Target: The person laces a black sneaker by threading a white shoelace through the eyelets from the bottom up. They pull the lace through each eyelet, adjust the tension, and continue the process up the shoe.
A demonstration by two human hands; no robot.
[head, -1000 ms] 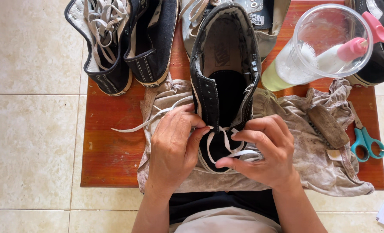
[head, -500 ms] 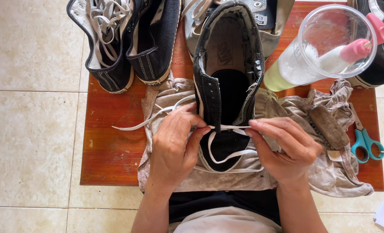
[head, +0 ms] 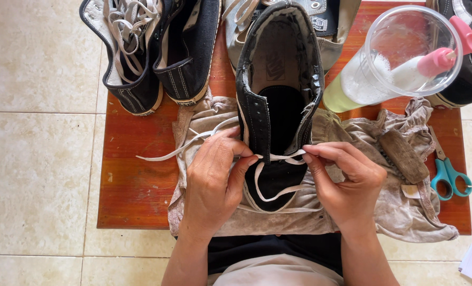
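Pinching a white lace [head: 278, 157] from both sides, the person works over a black shoe [head: 278, 106] that lies on a stained grey cloth [head: 352, 132] in the middle of the red-brown worktop [head: 135, 175], its toe toward them. The left hand [head: 212, 180] is closed on the lace at the shoe's left eyelet row, thumb and forefinger nipped together; the right hand [head: 347, 180] grips the other end at the right eyelet row. A loop of lace sags across the shoe's toe, and a loose tail trails off to the left of the shoe over the cloth. Beyond the shoe to its left sit two dark sneakers [head: 151, 53]. To the shoe's right lies a clear plastic cup [head: 400, 58] with a pink-handled brush inside, a wooden scrub brush [head: 404, 157], and, farther right, teal scissors [head: 450, 177].
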